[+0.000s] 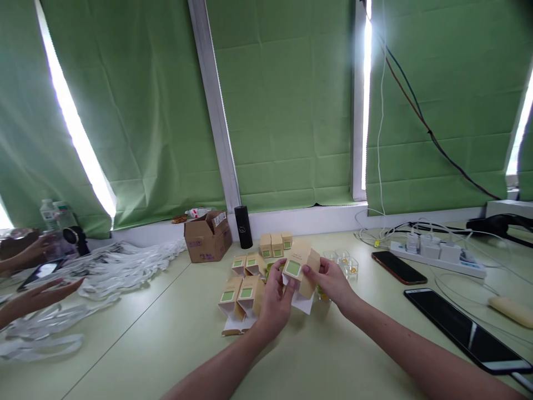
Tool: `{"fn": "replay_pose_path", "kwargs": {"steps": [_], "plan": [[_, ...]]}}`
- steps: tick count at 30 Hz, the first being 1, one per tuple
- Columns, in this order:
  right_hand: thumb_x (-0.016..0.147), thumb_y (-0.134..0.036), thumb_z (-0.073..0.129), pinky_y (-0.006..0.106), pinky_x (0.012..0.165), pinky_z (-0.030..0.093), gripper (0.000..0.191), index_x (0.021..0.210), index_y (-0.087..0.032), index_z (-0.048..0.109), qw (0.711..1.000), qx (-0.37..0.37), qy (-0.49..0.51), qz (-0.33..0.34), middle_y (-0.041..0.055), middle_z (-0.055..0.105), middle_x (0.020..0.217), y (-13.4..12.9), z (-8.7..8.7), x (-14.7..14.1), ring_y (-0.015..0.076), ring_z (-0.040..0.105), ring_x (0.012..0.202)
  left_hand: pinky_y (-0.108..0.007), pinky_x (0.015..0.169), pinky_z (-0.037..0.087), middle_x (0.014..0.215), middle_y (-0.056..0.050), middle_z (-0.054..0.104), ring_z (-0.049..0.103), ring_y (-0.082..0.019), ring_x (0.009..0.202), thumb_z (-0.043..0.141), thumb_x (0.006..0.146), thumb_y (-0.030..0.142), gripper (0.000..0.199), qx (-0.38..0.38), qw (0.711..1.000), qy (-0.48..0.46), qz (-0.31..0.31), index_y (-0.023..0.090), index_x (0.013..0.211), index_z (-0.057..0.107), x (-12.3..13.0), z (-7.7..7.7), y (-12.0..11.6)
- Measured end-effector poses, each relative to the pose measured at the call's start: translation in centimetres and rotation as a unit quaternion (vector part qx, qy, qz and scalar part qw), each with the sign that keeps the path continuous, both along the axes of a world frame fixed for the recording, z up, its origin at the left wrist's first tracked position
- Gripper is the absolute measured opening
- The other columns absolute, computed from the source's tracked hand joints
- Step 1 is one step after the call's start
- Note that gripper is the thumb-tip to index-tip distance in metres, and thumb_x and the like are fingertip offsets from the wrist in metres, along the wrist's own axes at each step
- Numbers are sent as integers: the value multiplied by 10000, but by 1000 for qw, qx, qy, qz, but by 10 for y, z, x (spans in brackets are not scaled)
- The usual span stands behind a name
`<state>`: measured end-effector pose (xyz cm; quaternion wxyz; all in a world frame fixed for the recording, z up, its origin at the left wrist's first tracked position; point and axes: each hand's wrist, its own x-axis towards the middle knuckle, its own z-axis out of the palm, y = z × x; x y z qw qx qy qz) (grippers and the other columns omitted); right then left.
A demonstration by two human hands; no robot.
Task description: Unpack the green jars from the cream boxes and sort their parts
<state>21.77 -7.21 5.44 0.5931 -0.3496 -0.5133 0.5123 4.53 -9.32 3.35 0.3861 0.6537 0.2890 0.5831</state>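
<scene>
Near the middle of the pale-yellow table (137,355), one small kraft carton (305,264) with a green label panel is held tilted between both hands. Left hand (280,297): fingers and thumb closed on the carton's left side. Right hand (332,279): thumb on the front, gripping the right side. White flap (302,303) hangs open at the carton's lower end; contact with the tabletop cannot be told.

Left of the hands: four similar cartons (252,293) in two pairs, the nearer pair with flaps spread toward the wearer. Behind: three smaller-looking cartons (276,245), side by side. Just beyond the right hand: clear containers (352,268) with yellow contents, partly hidden. Farther right: two phones (466,328) and a white power strip (437,260). Far left: a co-worker's hand (54,294) above white straps (125,272).
</scene>
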Motion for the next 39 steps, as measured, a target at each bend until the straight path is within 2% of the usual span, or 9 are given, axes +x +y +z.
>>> {"fn": "replay_pose_path", "kwargs": {"steps": [8, 15, 18, 21, 24, 28, 34, 37, 39], "plan": [[540, -472, 952, 431, 749, 641, 560, 973, -184, 745, 1000, -8, -1, -18, 132, 812, 1026, -6, 5, 4, 341, 769, 908, -332, 730, 571, 1041, -118, 771, 746, -244, 866, 748, 837, 600, 628, -109, 991, -64, -38, 202, 1264, 518, -2, 11, 0], [550, -436, 944, 419, 748, 613, 522, 955, -183, 734, 999, 20, -17, -20, 109, 805, 959, -5, 1, 2, 315, 742, 868, -352, 819, 569, 1001, -122, 768, 724, -238, 898, 814, 788, 538, 464, -71, 997, 0, 11, 160, 1016, 671, -8, 6, 14], [697, -473, 854, 410, 781, 590, 455, 1031, -200, 709, 993, 88, -57, -51, 97, 776, 982, -8, 0, 2, 305, 701, 950, -329, 778, 554, 913, -88, 744, 694, -215, 845, 805, 801, 504, 393, -27, 998, 7, 48, 167, 955, 675, -12, 7, 17], [788, -424, 772, 442, 922, 528, 340, 1054, -230, 688, 966, 179, -121, -141, 83, 736, 1024, -12, 0, 6, 299, 645, 1031, -323, 752, 536, 836, -45, 703, 667, -206, 815, 781, 829, 431, 271, 66, 987, 19, 148, 194, 883, 661, -18, 12, 17], [785, -318, 729, 473, 989, 463, 283, 1057, -252, 685, 928, 238, -179, -224, 88, 702, 1110, -12, -2, 9, 313, 594, 1101, -403, 861, 526, 946, -60, 755, 686, -240, 929, 676, 909, 311, 92, 209, 948, 89, 223, 229, 869, 682, -25, 17, 15], [763, -218, 670, 470, 949, 448, 219, 979, -254, 661, 891, 302, -227, -253, 86, 707, 1079, -9, -7, 10, 318, 586, 1087, -498, 951, 464, 1060, -53, 799, 675, -278, 1032, 628, 922, 211, 164, 347, 880, 188, 265, 278, 795, 707, -31, 19, 14], [786, -177, 644, 477, 937, 428, 197, 965, -259, 630, 834, 386, -277, -280, 76, 708, 1071, -6, -12, 11, 316, 593, 1084, -518, 957, 405, 1051, -22, 809, 617, -302, 1057, 648, 908, 172, 203, 385, 831, 234, 327, 312, 784, 729, -32, 17, 11], [806, -167, 630, 481, 948, 436, 199, 983, -259, 633, 825, 407, -273, -280, 79, 707, 1085, -7, -11, 12, 313, 588, 1099, -512, 965, 397, 1025, -23, 807, 609, -299, 1056, 649, 910, 173, 196, 376, 841, 223, 317, 315, 807, 737, -31, 16, 11], [836, -188, 623, 488, 968, 443, 178, 999, -259, 642, 837, 402, -258, -266, 85, 708, 1095, -7, -10, 11, 313, 586, 1117, -502, 963, 409, 973, -35, 794, 612, -291, 1025, 651, 916, 205, 154, 344, 865, 202, 305, 310, 857, 746, -29, 15, 11]]}}
